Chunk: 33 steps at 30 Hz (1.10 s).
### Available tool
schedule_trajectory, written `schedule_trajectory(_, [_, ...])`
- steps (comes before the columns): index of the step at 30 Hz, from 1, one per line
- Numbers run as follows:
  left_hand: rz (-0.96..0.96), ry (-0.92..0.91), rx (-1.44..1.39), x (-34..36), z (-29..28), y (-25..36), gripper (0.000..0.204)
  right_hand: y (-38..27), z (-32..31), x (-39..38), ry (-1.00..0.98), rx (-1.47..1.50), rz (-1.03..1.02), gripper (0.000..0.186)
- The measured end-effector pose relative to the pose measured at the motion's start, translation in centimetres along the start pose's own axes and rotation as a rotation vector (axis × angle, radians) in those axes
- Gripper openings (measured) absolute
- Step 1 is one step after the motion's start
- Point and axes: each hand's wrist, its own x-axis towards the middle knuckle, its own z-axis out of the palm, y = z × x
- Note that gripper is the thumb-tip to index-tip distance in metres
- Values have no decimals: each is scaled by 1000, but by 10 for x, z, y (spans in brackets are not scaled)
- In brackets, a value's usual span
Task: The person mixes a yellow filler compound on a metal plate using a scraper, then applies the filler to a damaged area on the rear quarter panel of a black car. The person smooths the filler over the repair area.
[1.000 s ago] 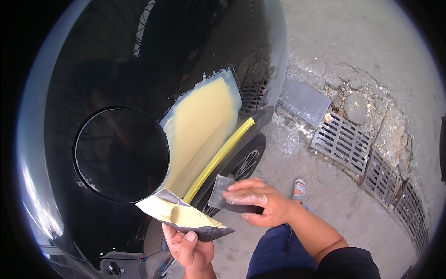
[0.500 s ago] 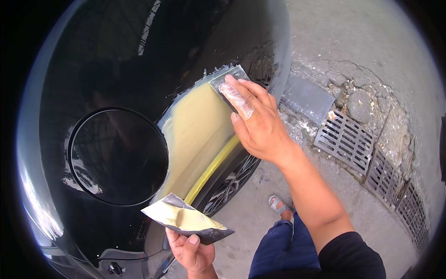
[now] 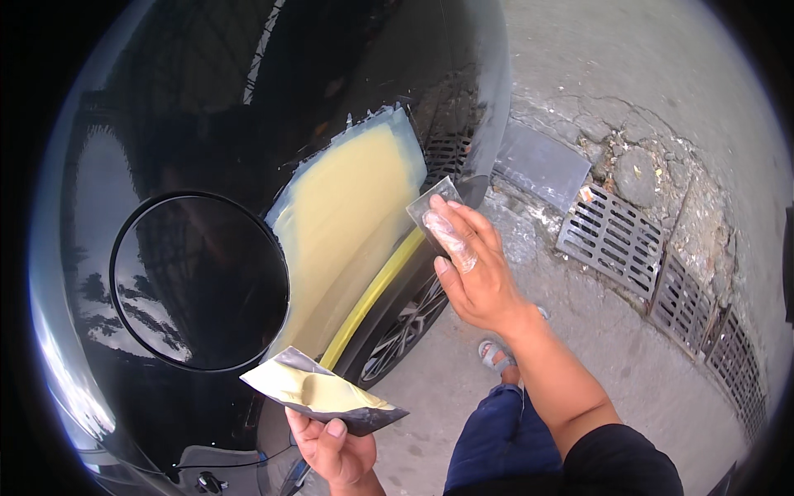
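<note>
My left hand pinches a dark, flat putty board from below, its thumb at the near edge. Pale yellow body filler is spread over the top of that board. A thin, greyish spreader is gripped in my right hand, whose finger has white wrapping on it. The spreader is at the right edge of a smooth yellow filler patch on the black car panel; whether it touches the panel I cannot tell.
A round fuel flap lies left of the patch. Yellow tape follows the wheel arch above the wheel. On the right, metal drain grates and a grey slab border broken concrete. My sandalled foot stands on the pavement.
My right hand has moved down and toward the right with the spreader, uncovering the patch's upper right corner. My left hand and the board have shifted slightly left.
</note>
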Motion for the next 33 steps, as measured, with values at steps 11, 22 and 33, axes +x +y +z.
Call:
schedule_trajectory(11, [12,-7,19,-2,-5,5,73,28,-8,50,-15,-55,-131,49])
schedule_trajectory(22, [-11,-17,16,-4,0,1,72,19,-27,24,-55,-74,-73,50])
schedule_trajectory(33, [207,30,131,24,40,-10,64,-46,-69,4,-253,192,-59,50])
